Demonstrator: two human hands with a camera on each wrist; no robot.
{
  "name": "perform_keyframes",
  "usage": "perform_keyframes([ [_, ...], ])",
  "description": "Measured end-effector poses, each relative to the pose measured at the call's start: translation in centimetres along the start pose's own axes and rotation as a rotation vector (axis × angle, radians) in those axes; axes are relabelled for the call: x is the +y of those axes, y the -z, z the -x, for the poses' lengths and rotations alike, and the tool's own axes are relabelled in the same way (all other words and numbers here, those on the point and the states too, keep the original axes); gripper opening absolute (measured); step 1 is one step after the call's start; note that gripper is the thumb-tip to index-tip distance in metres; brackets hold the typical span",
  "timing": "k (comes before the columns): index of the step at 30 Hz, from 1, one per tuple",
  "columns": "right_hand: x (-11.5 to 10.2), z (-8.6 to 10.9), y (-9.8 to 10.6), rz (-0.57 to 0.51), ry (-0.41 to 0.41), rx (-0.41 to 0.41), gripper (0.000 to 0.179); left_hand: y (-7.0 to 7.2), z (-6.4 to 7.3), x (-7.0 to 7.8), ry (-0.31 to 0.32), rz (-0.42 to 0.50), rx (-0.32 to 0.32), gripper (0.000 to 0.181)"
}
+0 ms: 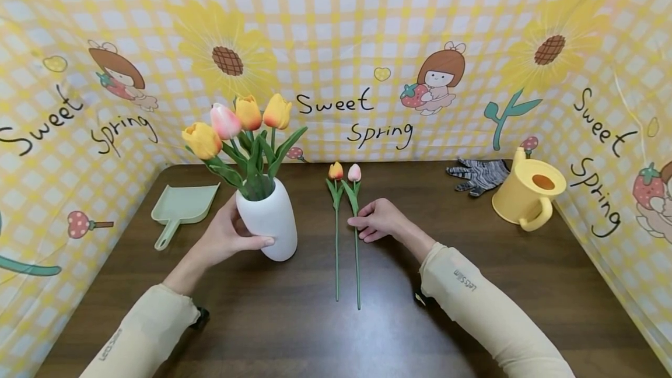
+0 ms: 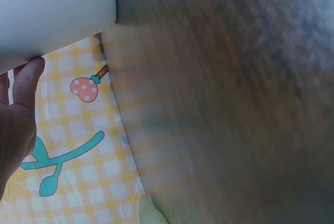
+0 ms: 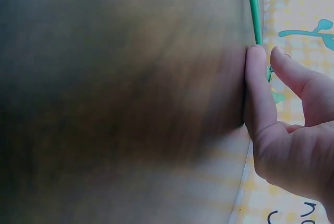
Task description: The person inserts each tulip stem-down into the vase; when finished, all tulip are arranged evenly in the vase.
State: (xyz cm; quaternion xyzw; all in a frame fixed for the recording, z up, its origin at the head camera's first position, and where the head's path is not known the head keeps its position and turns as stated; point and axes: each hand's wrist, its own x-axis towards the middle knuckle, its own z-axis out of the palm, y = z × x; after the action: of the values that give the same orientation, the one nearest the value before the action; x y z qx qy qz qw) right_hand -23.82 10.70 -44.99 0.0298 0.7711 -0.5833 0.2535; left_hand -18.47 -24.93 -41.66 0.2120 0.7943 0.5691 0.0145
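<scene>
My left hand (image 1: 226, 232) grips a white vase (image 1: 273, 220) from its left side, thumb across the front. The vase leans slightly and holds several yellow-orange tulips (image 1: 248, 112) and one pink tulip (image 1: 226, 121), with green leaves. In the left wrist view, fingertips (image 2: 36, 65) press against the vase wall (image 2: 57, 15). At the middle of the table, my right hand (image 1: 383, 220) has its thumb and fingers about the stem of a loose pink tulip (image 1: 354, 174). The right wrist view has that green stem (image 3: 254, 10) running to the fingertips. An orange tulip (image 1: 336, 171) lies parallel, just left.
On the brown table (image 1: 399, 331), a pale green dustpan (image 1: 184, 203) lies at the left. A grey knitted glove (image 1: 478, 177) and a yellow watering can (image 1: 525, 191) are at the back right. Yellow checked cloth (image 1: 336, 28) walls the back and both sides.
</scene>
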Motion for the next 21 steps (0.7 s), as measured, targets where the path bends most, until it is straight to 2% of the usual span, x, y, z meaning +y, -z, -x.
perform_keyframes([
  [9,0.04,0.18,-0.29,0.049,-0.005,0.003,0.036,0.05,0.00,-0.04,-0.010,-0.009,0.001,0.089],
  [21,-0.03,0.06,-0.32,0.054,-0.007,-0.010,0.026,-0.02,-0.05,0.03,-0.009,0.008,-0.002,0.087],
])
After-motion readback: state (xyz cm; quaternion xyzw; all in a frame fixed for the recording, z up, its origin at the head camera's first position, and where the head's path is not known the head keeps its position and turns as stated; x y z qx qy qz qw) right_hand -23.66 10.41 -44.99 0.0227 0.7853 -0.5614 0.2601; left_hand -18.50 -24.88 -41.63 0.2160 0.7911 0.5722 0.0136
